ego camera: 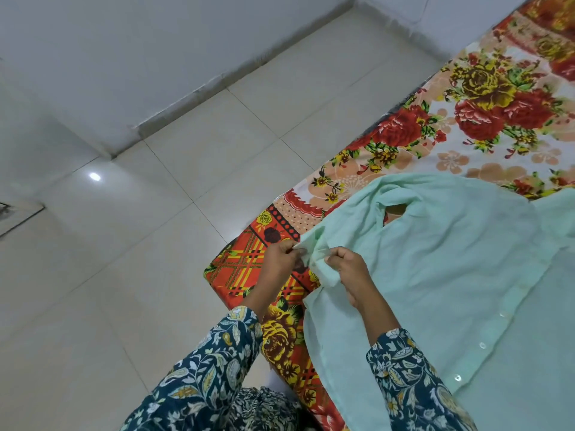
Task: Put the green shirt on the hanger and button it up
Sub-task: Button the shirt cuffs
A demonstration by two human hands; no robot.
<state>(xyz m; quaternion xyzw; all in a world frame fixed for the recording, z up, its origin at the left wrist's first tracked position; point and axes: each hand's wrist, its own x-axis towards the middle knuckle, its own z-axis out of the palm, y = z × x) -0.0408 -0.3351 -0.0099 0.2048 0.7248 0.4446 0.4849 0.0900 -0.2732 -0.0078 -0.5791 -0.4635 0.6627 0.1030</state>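
Note:
A pale green shirt (pixel 451 262) lies spread on a flower-patterned bed, its buttoned front placket running down the right with white buttons (pixel 482 345) showing. One sleeve folds back toward the bed's near-left corner. My left hand (pixel 280 259) pinches the cuff end of that sleeve. My right hand (pixel 351 269) grips the same cuff from the other side, a few centimetres away. No hanger shows in the head view.
The bed sheet (pixel 485 119) with red and yellow flowers covers the mattress, whose corner (pixel 214 275) sits just left of my hands. Pale floor tiles (pixel 155 244) stretch to the left, up to a white wall (pixel 124 57).

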